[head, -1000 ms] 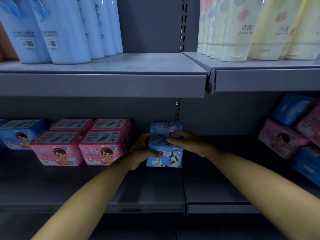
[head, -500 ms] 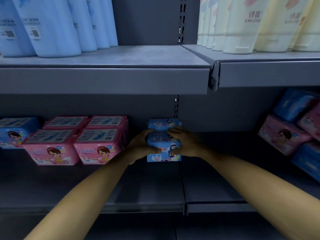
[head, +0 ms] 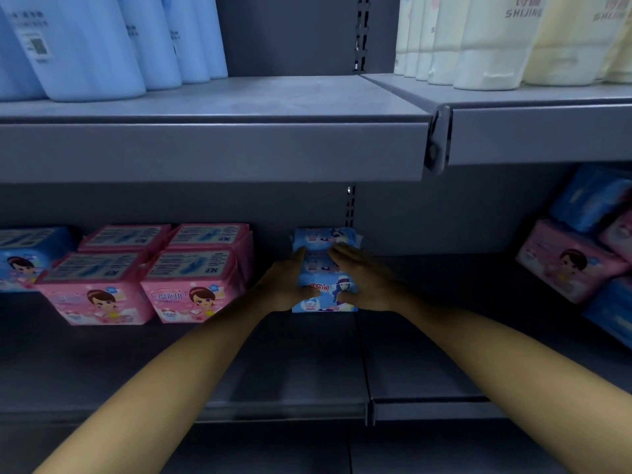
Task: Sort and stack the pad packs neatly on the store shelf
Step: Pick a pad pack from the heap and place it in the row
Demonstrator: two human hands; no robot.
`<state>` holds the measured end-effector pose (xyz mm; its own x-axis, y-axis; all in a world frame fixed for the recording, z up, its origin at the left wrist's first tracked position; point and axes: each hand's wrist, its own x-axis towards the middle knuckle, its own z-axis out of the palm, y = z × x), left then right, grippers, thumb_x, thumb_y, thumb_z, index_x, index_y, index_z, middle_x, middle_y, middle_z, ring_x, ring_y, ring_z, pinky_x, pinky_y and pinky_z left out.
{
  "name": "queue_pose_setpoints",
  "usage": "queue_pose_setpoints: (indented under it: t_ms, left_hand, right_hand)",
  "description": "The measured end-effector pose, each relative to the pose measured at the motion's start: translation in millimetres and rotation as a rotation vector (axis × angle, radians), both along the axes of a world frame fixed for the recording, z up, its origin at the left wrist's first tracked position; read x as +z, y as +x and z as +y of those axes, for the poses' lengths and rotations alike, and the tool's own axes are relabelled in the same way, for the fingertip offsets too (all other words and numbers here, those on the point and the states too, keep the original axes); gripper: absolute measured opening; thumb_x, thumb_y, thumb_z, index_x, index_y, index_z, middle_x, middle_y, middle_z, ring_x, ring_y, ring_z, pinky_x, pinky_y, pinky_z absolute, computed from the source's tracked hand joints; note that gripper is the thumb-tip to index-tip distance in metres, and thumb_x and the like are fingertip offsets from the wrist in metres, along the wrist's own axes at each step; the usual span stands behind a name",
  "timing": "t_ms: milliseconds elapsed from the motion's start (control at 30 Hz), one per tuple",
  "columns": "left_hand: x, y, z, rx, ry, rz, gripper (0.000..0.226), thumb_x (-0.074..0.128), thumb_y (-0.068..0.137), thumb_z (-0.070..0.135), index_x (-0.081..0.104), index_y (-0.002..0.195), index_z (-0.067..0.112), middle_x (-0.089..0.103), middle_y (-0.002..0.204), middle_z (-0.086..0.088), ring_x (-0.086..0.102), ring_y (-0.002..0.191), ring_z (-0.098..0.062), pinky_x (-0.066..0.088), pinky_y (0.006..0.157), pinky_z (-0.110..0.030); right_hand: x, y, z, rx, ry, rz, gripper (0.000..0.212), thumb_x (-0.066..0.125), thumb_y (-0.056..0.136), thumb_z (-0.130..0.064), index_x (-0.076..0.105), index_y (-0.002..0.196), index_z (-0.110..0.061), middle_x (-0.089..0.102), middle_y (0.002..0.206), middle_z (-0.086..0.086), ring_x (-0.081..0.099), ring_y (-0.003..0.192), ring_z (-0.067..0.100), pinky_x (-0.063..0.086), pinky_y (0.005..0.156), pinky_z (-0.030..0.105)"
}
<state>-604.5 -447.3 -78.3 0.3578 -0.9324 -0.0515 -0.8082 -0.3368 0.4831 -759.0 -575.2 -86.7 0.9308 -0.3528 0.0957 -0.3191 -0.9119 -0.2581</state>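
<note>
Both hands, left [head: 290, 285] and right [head: 362, 278], press flat against the blue pack [head: 325, 289] (uneven pressure may tip it).

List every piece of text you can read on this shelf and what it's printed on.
"SHIJING": cream tubes on the upper shelf, right.
"20": round badge on the front pink pad pack.
Chinese characters on the blue pad pack between both hands: too blurred.
Blue tubes' labels: too small.
</note>
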Motion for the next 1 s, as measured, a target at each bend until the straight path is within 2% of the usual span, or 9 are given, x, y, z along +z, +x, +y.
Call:
queue_pose_setpoints:
  t_ms: [100, 167, 400, 633, 733, 867, 933, 1000]
  left_hand:
    - [2, -2, 1, 0.013, -0.008, 0.021, 0.091, 0.066, 0.088, 0.035, 0.004, 0.153, 0.017, 0.036, 0.15, -0.009, 0.046, 0.129, -0.023, 0.039, 0.093, -0.023]
    - [3, -3, 2, 0.023, -0.014, 0.023, 0.092, 0.068, 0.087, 0.034, 0.006, 0.153, 0.017, 0.036, 0.15, -0.009, 0.045, 0.13, -0.023, 0.039, 0.096, -0.025]
    - [2, -17, 4, 0.062, 0.006, -0.006, 0.105, 0.076, 0.08, 0.023, 0.0, 0.152, 0.016, 0.044, 0.142, -0.012, 0.052, 0.123, -0.024, 0.046, 0.098, -0.032]
    - [2, -22, -2, 0.067, 0.001, -0.023, 0.106, 0.078, 0.078, 0.023, 0.002, 0.151, 0.013, 0.045, 0.139, -0.014, 0.052, 0.121, -0.026, 0.046, 0.098, -0.033]
    - [1, -23, -4, 0.069, 0.031, -0.137, 0.104, 0.076, 0.079, 0.03, 0.003, 0.152, 0.012, 0.032, 0.145, -0.018, 0.044, 0.128, -0.03, 0.042, 0.103, -0.036]
    - [4, -28, -5, 0.092, 0.068, -0.479, 0.1, 0.072, 0.078, 0.046, 0.013, 0.151, 0.012, 0.021, 0.147, -0.016, 0.03, 0.133, -0.032, 0.036, 0.107, -0.042]
    - [4, -33, -7, 0.098, 0.038, -0.574, 0.098, 0.074, 0.076, 0.046, 0.02, 0.148, 0.007, 0.022, 0.145, -0.014, 0.03, 0.131, -0.03, 0.033, 0.108, -0.041]
    - [3, -36, -9, 0.063, 0.02, -0.584, 0.096, 0.075, 0.077, 0.039, 0.021, 0.146, 0.001, 0.024, 0.146, -0.014, 0.031, 0.131, -0.029, 0.032, 0.11, -0.037]
  right_hand:
    - [-1, 0, 0, -0.002, 0.008, 0.041, 0.097, 0.067, 0.085, -0.032, -0.001, 0.152, -0.015, -0.006, 0.16, 0.001, -0.005, 0.146, 0.014, 0.0, 0.112, 0.022]
    - [-2, 0, 2, -0.005, 0.0, 0.03, 0.096, 0.067, 0.085, -0.03, 0.0, 0.152, -0.014, -0.004, 0.16, 0.003, -0.004, 0.146, 0.015, -0.001, 0.11, 0.02]
    - [1, -4, 8, -0.007, -0.104, -0.011, 0.093, 0.07, 0.082, -0.033, 0.011, 0.151, -0.011, 0.013, 0.158, 0.005, 0.01, 0.144, 0.02, 0.011, 0.115, 0.029]
    - [1, -5, 7, -0.027, -0.109, -0.011, 0.091, 0.068, 0.084, -0.031, 0.01, 0.151, -0.012, 0.011, 0.159, 0.004, 0.009, 0.145, 0.019, 0.014, 0.115, 0.03]
    - [-2, -5, 7, -0.042, -0.117, 0.001, 0.09, 0.066, 0.086, -0.031, 0.007, 0.152, -0.012, 0.007, 0.16, 0.005, 0.006, 0.146, 0.02, 0.012, 0.115, 0.031]
    - [-2, -4, 8, -0.05, -0.139, 0.019, 0.091, 0.064, 0.088, -0.032, 0.003, 0.152, -0.011, 0.002, 0.16, 0.006, 0.002, 0.147, 0.02, 0.006, 0.115, 0.029]
    - [-2, -4, 8, -0.05, -0.152, 0.016, 0.091, 0.064, 0.088, -0.031, 0.003, 0.152, -0.01, 0.003, 0.16, 0.007, 0.002, 0.147, 0.02, 0.004, 0.114, 0.028]
    - [-2, -5, 10, -0.05, -0.164, 0.011, 0.091, 0.064, 0.088, -0.032, 0.004, 0.151, -0.009, 0.004, 0.16, 0.008, 0.002, 0.147, 0.021, 0.003, 0.114, 0.027]
